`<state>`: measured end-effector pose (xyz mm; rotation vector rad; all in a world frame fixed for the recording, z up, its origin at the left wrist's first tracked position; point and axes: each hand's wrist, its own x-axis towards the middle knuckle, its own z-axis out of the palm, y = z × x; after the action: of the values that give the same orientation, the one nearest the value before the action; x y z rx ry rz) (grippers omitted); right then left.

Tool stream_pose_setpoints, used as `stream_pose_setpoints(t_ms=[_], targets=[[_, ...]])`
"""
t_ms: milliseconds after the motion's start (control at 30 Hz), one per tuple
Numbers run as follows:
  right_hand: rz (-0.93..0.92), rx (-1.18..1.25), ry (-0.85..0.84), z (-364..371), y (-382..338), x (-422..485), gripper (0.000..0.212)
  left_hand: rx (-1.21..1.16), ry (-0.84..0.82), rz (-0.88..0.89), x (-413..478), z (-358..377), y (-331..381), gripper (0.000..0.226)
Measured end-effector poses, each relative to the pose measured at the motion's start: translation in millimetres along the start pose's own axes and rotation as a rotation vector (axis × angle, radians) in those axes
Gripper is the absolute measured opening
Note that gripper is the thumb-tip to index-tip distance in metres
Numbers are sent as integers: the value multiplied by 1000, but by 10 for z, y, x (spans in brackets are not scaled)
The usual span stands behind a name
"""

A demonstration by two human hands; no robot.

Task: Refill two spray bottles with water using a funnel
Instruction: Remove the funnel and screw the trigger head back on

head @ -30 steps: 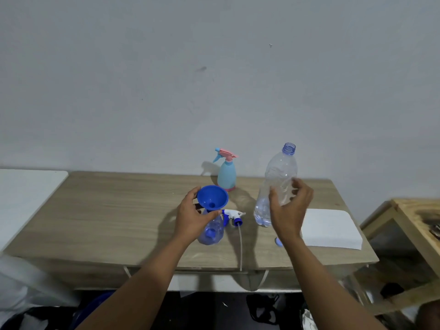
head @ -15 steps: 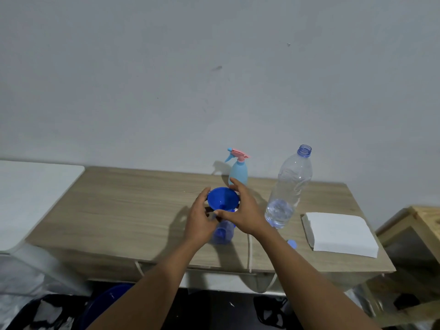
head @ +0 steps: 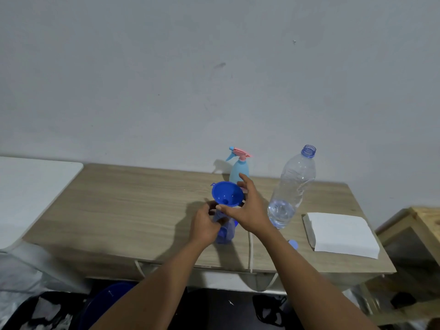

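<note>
Gripping the small blue bottle (head: 225, 235) is the left hand (head: 205, 225); the right hand (head: 248, 209) is holding the funnel (head: 226, 193) above it.

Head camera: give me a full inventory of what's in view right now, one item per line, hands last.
Blue plastic funnel: one, blue, tilted above the translucent bottle's neck.
Translucent blue spray bottle body: one, blue, headless, front centre of table.
Light blue spray bottle with pink trigger: one, light blue, back of table.
Clear plastic water bottle: one, clear, uncapped, some water at the bottom, right of the funnel.
Small blue bottle cap: one, blue, near the front edge.
White dip tube: one, white, hanging over the front edge.
White folded paper stack: one, white, table's right end.
Light wooden table: one, light brown, against the wall.
Left hand: grips the translucent bottle.
Right hand: holds the funnel.
</note>
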<state>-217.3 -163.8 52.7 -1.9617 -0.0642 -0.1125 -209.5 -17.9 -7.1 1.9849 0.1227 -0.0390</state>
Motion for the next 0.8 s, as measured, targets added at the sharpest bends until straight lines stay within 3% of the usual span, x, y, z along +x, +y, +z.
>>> stream_pose_setpoints(t_ms=[333, 567, 700, 800], targets=[[-24, -83, 74, 24, -65, -17, 106, 31, 14, 14, 5, 27, -31, 28], [135, 270, 253, -150, 39, -32, 98, 21, 87, 25, 45, -167, -74, 36], [217, 173, 205, -116, 320, -166, 85, 28, 146, 8, 117, -369, -163, 39], [296, 13, 59, 15, 583, -274, 74, 33, 157, 9, 140, -444, -207, 39]])
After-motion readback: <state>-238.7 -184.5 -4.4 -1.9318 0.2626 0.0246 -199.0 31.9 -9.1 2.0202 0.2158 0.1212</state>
